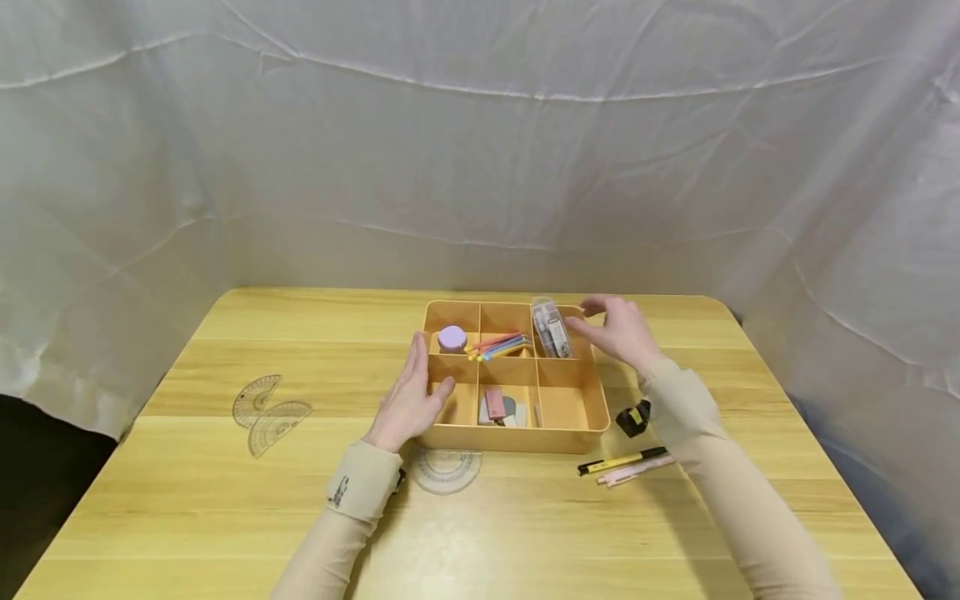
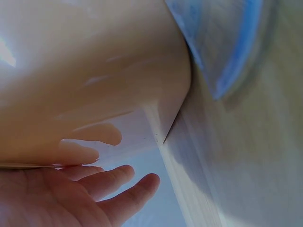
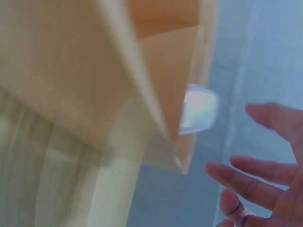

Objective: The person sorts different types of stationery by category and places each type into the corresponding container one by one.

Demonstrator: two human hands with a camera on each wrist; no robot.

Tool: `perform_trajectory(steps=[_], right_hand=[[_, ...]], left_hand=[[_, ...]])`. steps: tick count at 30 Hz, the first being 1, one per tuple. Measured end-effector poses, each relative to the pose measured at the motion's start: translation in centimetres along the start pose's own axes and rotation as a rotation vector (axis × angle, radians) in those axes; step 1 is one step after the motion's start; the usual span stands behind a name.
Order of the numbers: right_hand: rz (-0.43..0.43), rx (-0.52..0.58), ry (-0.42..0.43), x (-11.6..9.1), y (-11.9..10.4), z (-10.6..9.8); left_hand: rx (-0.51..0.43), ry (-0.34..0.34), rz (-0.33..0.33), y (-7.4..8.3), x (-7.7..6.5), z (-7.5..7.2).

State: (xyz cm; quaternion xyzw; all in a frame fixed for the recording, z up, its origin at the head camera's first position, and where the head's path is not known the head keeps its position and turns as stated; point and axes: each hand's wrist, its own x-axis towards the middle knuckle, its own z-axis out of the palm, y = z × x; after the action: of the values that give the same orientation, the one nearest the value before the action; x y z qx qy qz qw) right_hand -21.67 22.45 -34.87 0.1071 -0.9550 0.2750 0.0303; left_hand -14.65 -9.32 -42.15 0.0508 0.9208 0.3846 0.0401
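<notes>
An orange six-compartment organizer tray (image 1: 517,439) sits between my hands. My left hand (image 1: 408,402) rests along its left wall with extended fingers, the thumb over the front left compartment. In the left wrist view the fingers lie along the glossy tray wall (image 2: 94,56). Over the back right corner, my right hand (image 1: 621,330) holds nothing, its fingers spread and slightly bent. Next to it, a clear plastic case (image 1: 552,330) with white contents leans in the back right compartment. The right wrist view shows the case's end (image 3: 200,109) sticking out above the rim, apart from the fingers.
Inside the tray are a purple round container (image 1: 452,338), colored pens (image 1: 498,346) and a pink eraser (image 1: 495,404). Clear protractors (image 1: 277,425) lie at left, another protractor (image 1: 447,472) in front. Right of the tray lie a black tape dispenser (image 1: 633,418), yellow pen (image 1: 621,462) and pink pen (image 1: 633,472).
</notes>
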Motion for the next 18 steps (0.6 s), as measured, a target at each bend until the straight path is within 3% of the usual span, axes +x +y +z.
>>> perform_trajectory(steps=[4, 7, 14, 18], right_hand=[[-0.007, 0.111, 0.09, -2.6, 1.5, -1.0], [0.026, 0.172, 0.098, -4.7, 3.2, -1.7], [0.153, 0.138, -0.083, -8.0, 8.7, -2.8], [0.25, 0.046, -0.18, -9.2, 11.1, -3.2]], left_hand=[[0.003, 0.003, -0.001, -0.1, -0.1, 0.2], [0.003, -0.002, -0.005, -0.2, -0.1, 0.2], [-0.006, -0.002, -0.006, 0.0, -0.1, -0.1], [0.003, -0.003, -0.006, 0.0, -0.1, -0.2]])
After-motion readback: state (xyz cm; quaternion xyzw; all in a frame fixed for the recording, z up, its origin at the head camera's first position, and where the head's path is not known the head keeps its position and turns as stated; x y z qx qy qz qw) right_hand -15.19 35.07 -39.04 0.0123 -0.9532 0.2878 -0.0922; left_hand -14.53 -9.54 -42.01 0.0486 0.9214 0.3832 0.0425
